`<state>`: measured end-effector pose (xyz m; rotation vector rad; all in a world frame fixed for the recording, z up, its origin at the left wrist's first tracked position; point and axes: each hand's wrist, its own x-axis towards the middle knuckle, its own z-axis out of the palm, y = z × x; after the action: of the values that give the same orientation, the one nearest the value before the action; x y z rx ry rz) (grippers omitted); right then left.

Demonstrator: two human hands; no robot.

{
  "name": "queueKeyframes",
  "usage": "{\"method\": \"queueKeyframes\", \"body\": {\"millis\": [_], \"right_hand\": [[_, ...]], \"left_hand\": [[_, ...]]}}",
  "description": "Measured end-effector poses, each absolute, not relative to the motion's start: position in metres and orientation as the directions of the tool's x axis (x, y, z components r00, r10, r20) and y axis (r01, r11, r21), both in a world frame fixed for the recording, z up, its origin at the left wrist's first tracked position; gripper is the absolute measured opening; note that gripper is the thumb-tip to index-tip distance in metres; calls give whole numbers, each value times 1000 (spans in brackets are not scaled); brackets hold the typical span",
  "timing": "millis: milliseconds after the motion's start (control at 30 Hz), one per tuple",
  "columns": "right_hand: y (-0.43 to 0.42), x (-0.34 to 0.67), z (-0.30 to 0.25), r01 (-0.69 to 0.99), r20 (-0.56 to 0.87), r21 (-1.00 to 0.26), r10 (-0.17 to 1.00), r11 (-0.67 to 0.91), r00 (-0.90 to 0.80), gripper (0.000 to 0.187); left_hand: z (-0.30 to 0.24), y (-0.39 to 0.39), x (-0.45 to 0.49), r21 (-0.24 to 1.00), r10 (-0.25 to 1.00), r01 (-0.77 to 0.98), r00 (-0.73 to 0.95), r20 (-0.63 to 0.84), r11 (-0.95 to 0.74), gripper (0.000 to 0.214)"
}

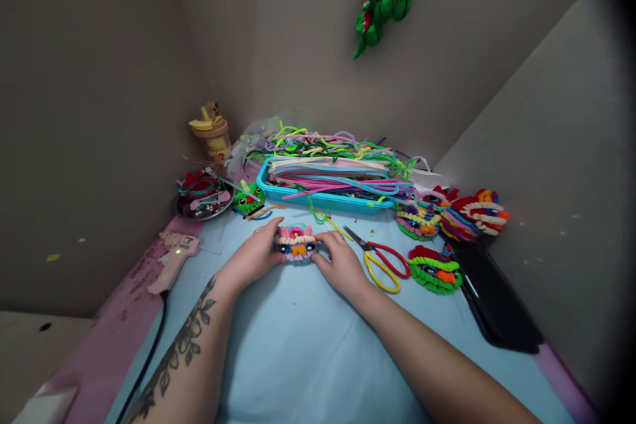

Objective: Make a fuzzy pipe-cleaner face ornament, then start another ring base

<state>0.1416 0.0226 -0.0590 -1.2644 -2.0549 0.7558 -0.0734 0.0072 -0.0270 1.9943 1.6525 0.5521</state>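
A small pipe-cleaner figure [297, 244], pink on top with dark eyes and an orange middle, rests on the light blue table cover [298, 344]. My left hand [256, 255] grips its left side and my right hand [340, 264] grips its right side, fingers curled against it. Both forearms lie across the cover toward me.
Red-and-yellow scissors [380, 262] lie just right of my right hand. A blue tray [328, 199] heaped with pipe cleaners stands behind. Finished figures [434, 271] sit at the right, a pink glue gun [173, 258] and a metal dish [203, 202] at the left. A dark flat object [497, 311] lies at the right edge.
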Motion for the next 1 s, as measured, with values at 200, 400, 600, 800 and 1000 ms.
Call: {"method": "queueKeyframes", "body": {"millis": [200, 400, 600, 800, 1000], "right_hand": [[22, 142, -56, 555, 223, -729, 906, 400, -360, 24], [21, 141, -56, 552, 219, -731, 904, 400, -366, 24], [22, 144, -58, 583, 192, -726, 922, 364, -336, 41], [17, 144, -54, 572, 234, -741, 934, 352, -272, 28], [28, 150, -44, 490, 332, -770, 912, 409, -240, 12]], "left_hand": [[-26, 6, -73, 613, 982, 774, 185, 24, -161, 74], [-24, 5, -74, 625, 982, 764, 189, 15, -157, 75], [-25, 7, -92, 575, 976, 796, 219, 12, -186, 72], [-36, 12, -101, 435, 983, 881, 155, 102, -184, 52], [-36, 17, -90, 469, 976, 873, 31, 217, -132, 23]]}}
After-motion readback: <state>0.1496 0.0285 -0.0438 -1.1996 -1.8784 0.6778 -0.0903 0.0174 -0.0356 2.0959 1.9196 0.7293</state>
